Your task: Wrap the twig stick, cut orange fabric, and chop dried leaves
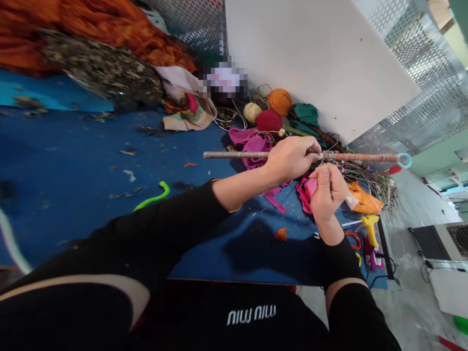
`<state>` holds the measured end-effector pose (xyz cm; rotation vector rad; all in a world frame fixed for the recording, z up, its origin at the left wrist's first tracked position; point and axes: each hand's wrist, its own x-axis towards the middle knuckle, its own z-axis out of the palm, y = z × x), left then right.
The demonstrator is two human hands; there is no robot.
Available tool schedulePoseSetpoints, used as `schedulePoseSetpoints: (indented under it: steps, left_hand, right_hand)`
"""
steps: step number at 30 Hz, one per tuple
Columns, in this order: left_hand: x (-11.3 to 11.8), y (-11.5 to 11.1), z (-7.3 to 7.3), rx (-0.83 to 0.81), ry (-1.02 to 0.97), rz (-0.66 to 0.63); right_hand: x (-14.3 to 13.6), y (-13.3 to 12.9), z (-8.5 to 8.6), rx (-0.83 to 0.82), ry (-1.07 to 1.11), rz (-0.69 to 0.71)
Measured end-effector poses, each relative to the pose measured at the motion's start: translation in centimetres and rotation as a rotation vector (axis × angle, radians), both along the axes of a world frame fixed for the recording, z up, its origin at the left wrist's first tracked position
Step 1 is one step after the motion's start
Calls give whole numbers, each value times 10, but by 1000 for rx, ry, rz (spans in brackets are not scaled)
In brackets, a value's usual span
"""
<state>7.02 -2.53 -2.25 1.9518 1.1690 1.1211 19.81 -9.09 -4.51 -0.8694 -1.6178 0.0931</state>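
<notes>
My left hand [292,157] grips a long thin wrapped stick [234,155] held level above the blue table [73,165]. The stick ends on the right in a light blue ring [404,160]. My right hand [327,191] is just under the stick, pinching a small pink cloth piece [311,185] against it. Pink cloth scraps [275,201] lie on the table below both hands.
Yarn balls, orange [280,101], red [269,120] and cream [252,112], lie by a white board [314,58]. A yellow glue gun [370,229], an orange bag [365,201], a green pipe cleaner [155,196], orange fabric [109,24] and dried leaves [102,68] surround the work spot.
</notes>
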Motion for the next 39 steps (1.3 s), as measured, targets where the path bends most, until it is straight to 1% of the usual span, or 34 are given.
schedulePoseSetpoints:
  steps: [2,4,7,9,10,13,16,18,24,29,32,36,39]
  left_hand:
    - [-2,3,0,20,16,0]
    - [-5,7,-2,59,14,-11]
    - [-7,13,-5,108,19,-18]
    - [-8,16,-6,113,23,-20]
    - [-8,16,-6,108,27,-17]
    - [-7,15,-5,87,49,0]
    - [-5,11,-3,74,95,2]
    - [-4,8,-1,71,137,7]
    - [-3,-1,1,134,265,25]
    - [-1,-2,-3,262,418,35]
    - [1,-2,-7,361,490,15]
    - [2,-3,-10,435,487,-5]
    - [0,-3,-9,462,500,-47]
  right_hand:
    - [2,3,5,48,-61,48]
    - [6,4,14,114,-148,90]
    - [17,2,29,197,-275,42]
    - [26,0,37,195,-302,25]
    - [30,0,40,178,-302,38]
    - [41,1,46,100,-304,126]
    - [48,5,47,29,-293,228]
    - [50,10,44,12,-251,256]
    - [49,26,34,-1,-111,169]
    - [48,34,30,-134,-125,133]
    - [49,36,29,-190,-138,120]
    - [52,38,30,-193,-159,80]
    - [53,38,29,-185,-172,90]
